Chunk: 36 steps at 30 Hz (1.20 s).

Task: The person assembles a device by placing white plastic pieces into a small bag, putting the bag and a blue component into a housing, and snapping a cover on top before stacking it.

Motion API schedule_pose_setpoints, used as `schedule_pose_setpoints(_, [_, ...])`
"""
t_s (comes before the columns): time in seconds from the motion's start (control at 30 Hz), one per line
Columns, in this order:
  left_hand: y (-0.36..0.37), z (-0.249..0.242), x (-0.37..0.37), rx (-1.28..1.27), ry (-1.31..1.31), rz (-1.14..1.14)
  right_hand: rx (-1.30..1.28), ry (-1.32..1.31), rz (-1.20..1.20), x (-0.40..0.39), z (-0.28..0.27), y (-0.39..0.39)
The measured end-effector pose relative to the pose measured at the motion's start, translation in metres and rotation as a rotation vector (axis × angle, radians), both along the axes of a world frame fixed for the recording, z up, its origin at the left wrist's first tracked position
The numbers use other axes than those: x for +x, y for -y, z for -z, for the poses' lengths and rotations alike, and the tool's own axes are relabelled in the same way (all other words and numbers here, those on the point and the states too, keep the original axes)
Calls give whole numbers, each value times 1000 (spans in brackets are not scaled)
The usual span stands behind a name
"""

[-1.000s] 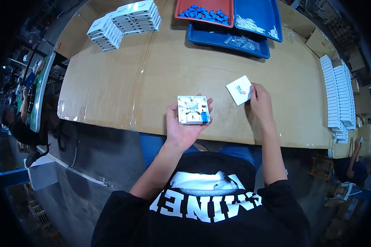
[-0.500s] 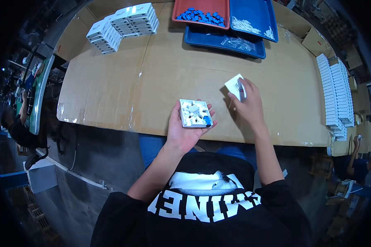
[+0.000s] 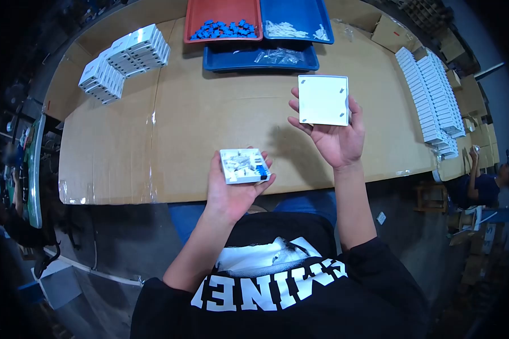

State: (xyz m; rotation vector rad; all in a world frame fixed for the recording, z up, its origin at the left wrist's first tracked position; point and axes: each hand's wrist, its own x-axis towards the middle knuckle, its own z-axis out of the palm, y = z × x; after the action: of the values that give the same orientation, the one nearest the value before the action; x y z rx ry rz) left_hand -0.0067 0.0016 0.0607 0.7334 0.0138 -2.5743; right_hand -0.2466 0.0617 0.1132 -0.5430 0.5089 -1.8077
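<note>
My left hand (image 3: 230, 192) holds a small square white box base (image 3: 243, 165) near the table's front edge. Its open side faces up, showing small white parts, a clear bag-like piece and a blue connector in one corner. My right hand (image 3: 336, 135) holds a square white cover (image 3: 323, 100) up to the right, fingers behind it and thumb at its right edge. The cover's inner face is turned toward me, with a small grey mark near each corner. Base and cover are apart.
At the back stand a red tray (image 3: 193, 17) of blue connectors, a blue tray (image 3: 326, 14) of white parts and another blue tray (image 3: 220, 63) with clear bags. White boxes are stacked at left (image 3: 136, 53) and right (image 3: 432, 101). A person (image 3: 483, 183) sits far right.
My right hand has raised the cover and turned it so its inner face shows. The left hand still holds the base. The view has shifted, so the trays and stacks appear further left.
</note>
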Motion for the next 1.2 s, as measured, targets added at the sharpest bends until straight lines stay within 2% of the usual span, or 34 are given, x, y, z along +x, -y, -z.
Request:
schedule_pose_setpoints(0.03, [0,1,-2,5,14,-8,41,-28,-12,4,1,0])
schedule_pose_setpoints(0.1, [-2,3,-4,-61,-127,13,88,-40,-30,12,11,-1])
schedule_pose_setpoints(0.2, [-5,-6,-6,-49,-103,10,227,-446,-73,24,22,0])
schedule_pose_setpoints(0.23, [-6,-7,-7,-45,-96,15,226,-442,-76,29,25,1])
schedule_pose_setpoints(0.3, [-8,-5,-7,-67,-60,20,235,-737,-54,36,34,1])
schedule_pose_setpoints(0.37, [-10,1,-8,-102,-79,59,218,-719,-90,35,44,2])
schedule_pose_setpoints(0.43, [-12,2,-10,-73,-73,46,195,-841,-188,34,48,3])
schedule_pose_setpoints(0.53, [-14,1,-13,-60,-53,33,260,-887,-276,36,48,0])
schedule_pose_setpoints(0.77, [-14,13,-15,-66,-35,68,327,-964,-333,39,49,-1])
schedule_pose_setpoints(0.93, [-14,9,-19,-95,50,87,222,-993,-358,39,61,2])
schedule_pose_setpoints(1.2, [-15,16,-22,-131,45,74,222,-1100,-446,40,57,8])
